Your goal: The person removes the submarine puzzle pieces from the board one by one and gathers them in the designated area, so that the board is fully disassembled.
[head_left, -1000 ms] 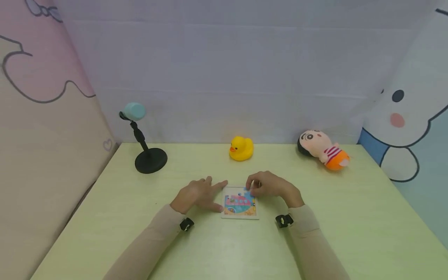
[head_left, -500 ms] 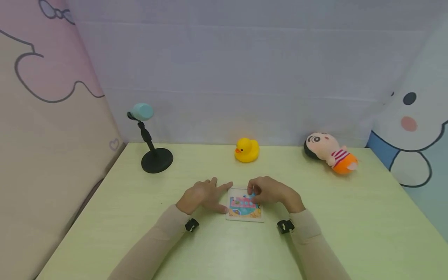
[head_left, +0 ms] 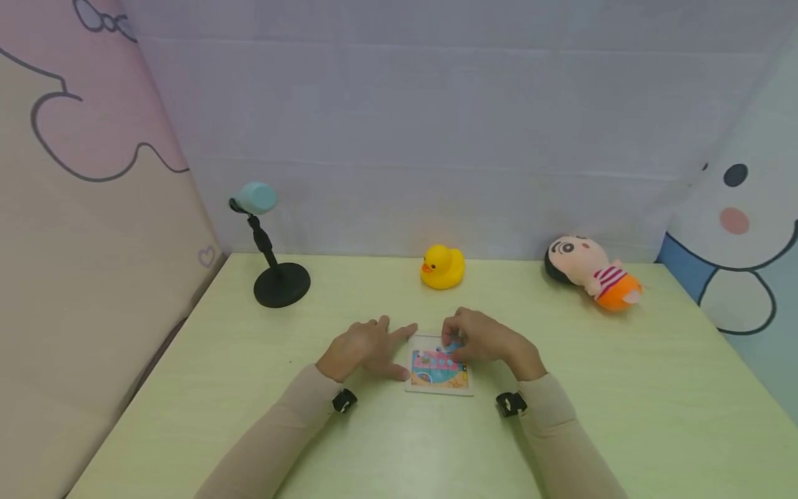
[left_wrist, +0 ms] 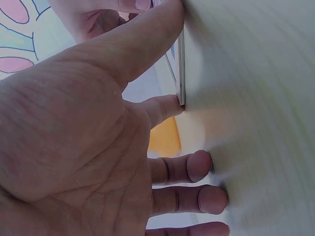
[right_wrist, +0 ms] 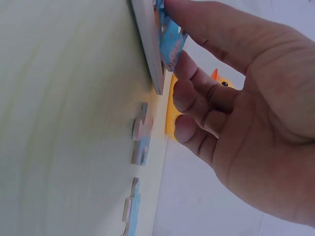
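A small square jigsaw puzzle in a pale frame (head_left: 439, 392) lies flat on the table, showing a pink and teal picture. My left hand (head_left: 364, 350) spreads its thumb and index finger along the puzzle's left edge; in the left wrist view, both touch the frame's edge (left_wrist: 181, 73). At the puzzle's upper right corner, my right hand (head_left: 489, 339) pinches a blue puzzle piece (right_wrist: 172, 43), tilted against the board in the right wrist view. The fingers partly cover that corner in the head view.
Two loose puzzle pieces, one nearer (right_wrist: 132, 209) and one by the frame (right_wrist: 142, 135), lie on the table in the right wrist view. Behind the puzzle sits a yellow rubber duck (head_left: 442, 267). A black-based stand (head_left: 282, 284) is back left, a plush doll (head_left: 592, 272) back right.
The head view has turned slightly, so everything appears further right. My right hand, with the blue puzzle piece, has shifted a little left over the board. The left hand stays at the frame.
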Action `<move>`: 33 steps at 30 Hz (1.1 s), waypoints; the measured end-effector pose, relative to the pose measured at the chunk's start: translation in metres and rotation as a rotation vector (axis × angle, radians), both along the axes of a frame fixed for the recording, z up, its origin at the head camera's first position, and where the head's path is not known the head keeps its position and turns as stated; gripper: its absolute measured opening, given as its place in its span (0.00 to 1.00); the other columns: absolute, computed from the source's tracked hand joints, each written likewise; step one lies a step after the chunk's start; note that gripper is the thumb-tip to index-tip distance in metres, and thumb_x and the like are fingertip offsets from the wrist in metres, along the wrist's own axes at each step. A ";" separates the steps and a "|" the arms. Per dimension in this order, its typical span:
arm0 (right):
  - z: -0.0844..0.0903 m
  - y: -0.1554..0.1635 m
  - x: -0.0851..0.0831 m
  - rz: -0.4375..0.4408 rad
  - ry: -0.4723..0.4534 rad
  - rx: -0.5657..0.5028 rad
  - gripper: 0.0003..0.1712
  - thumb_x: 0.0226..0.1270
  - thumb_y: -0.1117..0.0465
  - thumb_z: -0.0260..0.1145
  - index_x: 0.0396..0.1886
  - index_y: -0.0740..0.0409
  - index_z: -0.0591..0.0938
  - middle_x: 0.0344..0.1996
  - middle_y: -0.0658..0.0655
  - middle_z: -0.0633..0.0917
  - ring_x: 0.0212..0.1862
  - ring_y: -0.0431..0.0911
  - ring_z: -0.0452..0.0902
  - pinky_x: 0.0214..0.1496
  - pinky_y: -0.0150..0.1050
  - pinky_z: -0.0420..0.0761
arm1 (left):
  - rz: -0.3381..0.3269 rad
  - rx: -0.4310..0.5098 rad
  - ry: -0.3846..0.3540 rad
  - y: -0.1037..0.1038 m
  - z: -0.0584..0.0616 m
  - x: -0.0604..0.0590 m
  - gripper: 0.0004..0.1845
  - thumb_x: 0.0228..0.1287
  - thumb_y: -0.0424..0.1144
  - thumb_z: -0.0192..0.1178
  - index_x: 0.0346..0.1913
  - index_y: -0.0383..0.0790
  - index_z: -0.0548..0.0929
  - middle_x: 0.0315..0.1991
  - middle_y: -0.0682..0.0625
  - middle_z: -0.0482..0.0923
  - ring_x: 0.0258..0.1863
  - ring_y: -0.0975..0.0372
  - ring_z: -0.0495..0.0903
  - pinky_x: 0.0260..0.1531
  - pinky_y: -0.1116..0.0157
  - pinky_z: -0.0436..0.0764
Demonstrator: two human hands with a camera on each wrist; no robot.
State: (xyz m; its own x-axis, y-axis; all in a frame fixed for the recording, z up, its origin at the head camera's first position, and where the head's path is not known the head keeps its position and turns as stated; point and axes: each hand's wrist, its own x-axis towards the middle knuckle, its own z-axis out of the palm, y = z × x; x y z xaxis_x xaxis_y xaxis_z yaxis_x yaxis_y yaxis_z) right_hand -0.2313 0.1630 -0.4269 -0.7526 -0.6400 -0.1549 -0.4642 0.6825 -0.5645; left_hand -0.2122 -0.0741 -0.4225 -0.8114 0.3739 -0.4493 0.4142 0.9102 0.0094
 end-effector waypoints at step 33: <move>0.018 0.061 -0.009 -0.104 -0.067 -0.108 0.03 0.71 0.61 0.66 0.41 0.54 0.84 0.29 0.51 0.82 0.31 0.45 0.74 0.36 0.40 0.75 | 0.024 0.051 -0.045 -0.001 -0.002 -0.002 0.48 0.59 0.69 0.62 0.79 0.65 0.53 0.72 0.37 0.60 0.64 0.46 0.69 0.56 0.48 0.75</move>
